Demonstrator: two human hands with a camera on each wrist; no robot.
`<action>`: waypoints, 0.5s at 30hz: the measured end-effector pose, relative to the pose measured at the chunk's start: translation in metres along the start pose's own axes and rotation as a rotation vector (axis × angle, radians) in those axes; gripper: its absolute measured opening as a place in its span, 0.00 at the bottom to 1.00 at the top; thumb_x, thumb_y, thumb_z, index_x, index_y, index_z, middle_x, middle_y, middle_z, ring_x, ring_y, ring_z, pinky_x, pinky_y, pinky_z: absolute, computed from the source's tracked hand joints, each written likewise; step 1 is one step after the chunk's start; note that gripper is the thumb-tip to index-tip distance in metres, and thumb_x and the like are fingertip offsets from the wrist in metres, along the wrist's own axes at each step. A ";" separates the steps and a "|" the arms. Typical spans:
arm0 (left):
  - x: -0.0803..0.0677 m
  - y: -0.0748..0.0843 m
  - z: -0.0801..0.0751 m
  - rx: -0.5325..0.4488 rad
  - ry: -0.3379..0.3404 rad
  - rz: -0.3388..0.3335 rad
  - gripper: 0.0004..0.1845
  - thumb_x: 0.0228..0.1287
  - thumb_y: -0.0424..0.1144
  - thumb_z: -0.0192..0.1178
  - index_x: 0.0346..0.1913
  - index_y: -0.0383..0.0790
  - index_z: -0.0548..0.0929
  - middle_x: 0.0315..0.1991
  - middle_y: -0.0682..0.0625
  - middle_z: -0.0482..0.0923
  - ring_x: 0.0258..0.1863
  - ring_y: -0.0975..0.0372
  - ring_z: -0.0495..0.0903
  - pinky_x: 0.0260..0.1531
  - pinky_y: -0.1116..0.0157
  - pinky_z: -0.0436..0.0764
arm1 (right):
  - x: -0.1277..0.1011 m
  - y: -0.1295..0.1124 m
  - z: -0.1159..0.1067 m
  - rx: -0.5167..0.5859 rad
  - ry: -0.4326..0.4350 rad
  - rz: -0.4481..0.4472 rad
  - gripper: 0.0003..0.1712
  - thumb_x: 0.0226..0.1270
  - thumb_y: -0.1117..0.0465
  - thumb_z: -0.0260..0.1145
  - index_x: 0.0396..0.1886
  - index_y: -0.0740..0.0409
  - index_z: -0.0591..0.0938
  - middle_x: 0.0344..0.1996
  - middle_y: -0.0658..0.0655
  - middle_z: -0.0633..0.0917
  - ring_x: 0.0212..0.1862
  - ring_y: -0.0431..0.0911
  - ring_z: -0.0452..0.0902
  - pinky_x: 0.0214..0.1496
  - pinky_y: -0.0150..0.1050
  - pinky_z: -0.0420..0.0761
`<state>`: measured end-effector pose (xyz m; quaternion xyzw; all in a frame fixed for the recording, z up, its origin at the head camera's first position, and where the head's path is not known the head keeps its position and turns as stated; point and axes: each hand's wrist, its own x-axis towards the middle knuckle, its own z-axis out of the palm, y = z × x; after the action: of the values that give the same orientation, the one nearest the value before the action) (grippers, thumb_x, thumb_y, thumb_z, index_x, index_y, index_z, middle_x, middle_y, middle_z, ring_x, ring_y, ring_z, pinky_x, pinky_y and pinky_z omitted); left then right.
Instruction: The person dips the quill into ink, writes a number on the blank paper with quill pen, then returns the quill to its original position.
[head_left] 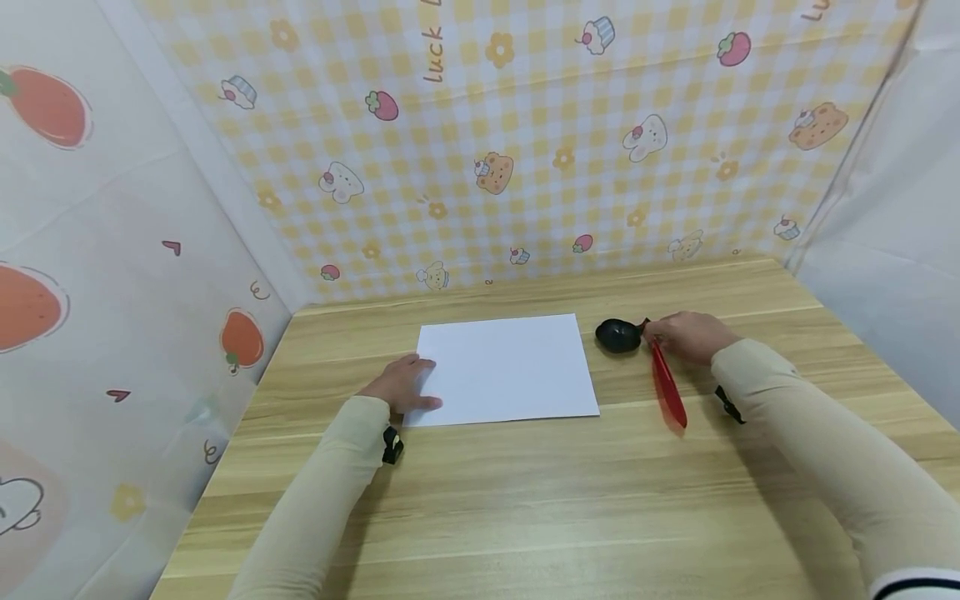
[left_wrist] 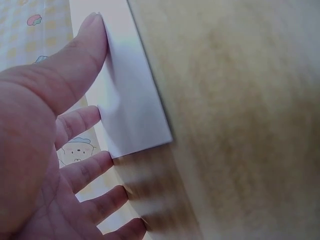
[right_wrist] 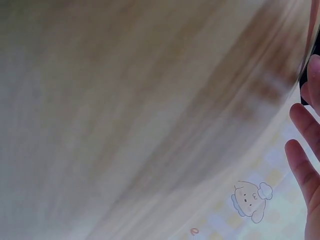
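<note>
"White paper (head_left: 506, 371) is my landmark. Red strip (head_left: 667, 383)?"

"Right of it, past the black rounded thing (head_left: 618, 337), long axis roughly parallel to the paper's right edge."

"Hands?"

"Right hand (head_left: 690, 336) nearer, at the strip's far end; I read a thumb-and-forefinger pinch. Left hand (head_left: 401, 383) rests on the paper's left edge, fingers spread, holding nothing."

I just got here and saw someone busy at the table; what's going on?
A person's left grip rests spread at the left edge of the paper, which lies flat on the table. Their right grip seems to pinch the far end of a red strip, beside a black thing to the right of the paper; whether the two are joined, I cannot tell.
</note>
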<state>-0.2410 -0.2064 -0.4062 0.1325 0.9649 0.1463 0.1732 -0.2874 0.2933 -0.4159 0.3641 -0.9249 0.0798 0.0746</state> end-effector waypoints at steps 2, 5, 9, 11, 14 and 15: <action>0.000 0.000 0.000 0.000 0.000 0.003 0.41 0.60 0.50 0.67 0.72 0.36 0.63 0.72 0.33 0.53 0.69 0.38 0.53 0.65 0.42 0.57 | -0.001 0.000 0.000 0.002 0.008 -0.002 0.16 0.51 0.75 0.72 0.33 0.49 0.82 0.33 0.51 0.88 0.37 0.52 0.84 0.34 0.49 0.82; 0.000 0.000 0.000 0.000 -0.009 -0.002 0.41 0.60 0.51 0.67 0.72 0.37 0.63 0.72 0.33 0.53 0.70 0.38 0.52 0.65 0.42 0.57 | -0.001 0.000 -0.001 0.008 0.015 0.001 0.17 0.51 0.75 0.71 0.33 0.49 0.83 0.33 0.50 0.88 0.38 0.51 0.85 0.35 0.50 0.82; 0.001 0.000 0.000 0.004 -0.011 -0.009 0.42 0.60 0.51 0.68 0.72 0.37 0.63 0.73 0.33 0.52 0.70 0.38 0.52 0.65 0.42 0.57 | 0.000 -0.001 -0.003 0.032 0.009 0.026 0.16 0.54 0.75 0.70 0.33 0.49 0.82 0.35 0.50 0.88 0.38 0.52 0.84 0.35 0.51 0.82; 0.001 0.000 0.000 0.004 -0.008 -0.012 0.42 0.60 0.51 0.68 0.72 0.37 0.63 0.73 0.33 0.52 0.70 0.38 0.52 0.66 0.42 0.57 | -0.001 -0.002 -0.004 0.042 0.006 0.039 0.16 0.55 0.75 0.70 0.33 0.48 0.82 0.35 0.51 0.87 0.38 0.52 0.84 0.35 0.51 0.81; 0.002 0.000 0.000 0.001 -0.004 -0.011 0.42 0.60 0.51 0.68 0.72 0.37 0.64 0.72 0.33 0.53 0.70 0.38 0.53 0.65 0.42 0.57 | -0.002 -0.002 -0.005 0.055 0.010 0.049 0.16 0.56 0.75 0.69 0.33 0.47 0.82 0.36 0.51 0.87 0.38 0.51 0.84 0.36 0.51 0.81; 0.001 0.000 0.001 -0.002 -0.005 -0.013 0.42 0.60 0.51 0.68 0.72 0.37 0.64 0.73 0.33 0.53 0.70 0.38 0.53 0.65 0.42 0.57 | -0.002 -0.001 -0.005 0.058 0.013 0.050 0.16 0.57 0.75 0.69 0.32 0.47 0.82 0.36 0.51 0.87 0.39 0.51 0.84 0.36 0.51 0.81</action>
<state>-0.2421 -0.2059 -0.4072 0.1265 0.9651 0.1460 0.1767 -0.2847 0.2945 -0.4116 0.3424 -0.9305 0.1107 0.0681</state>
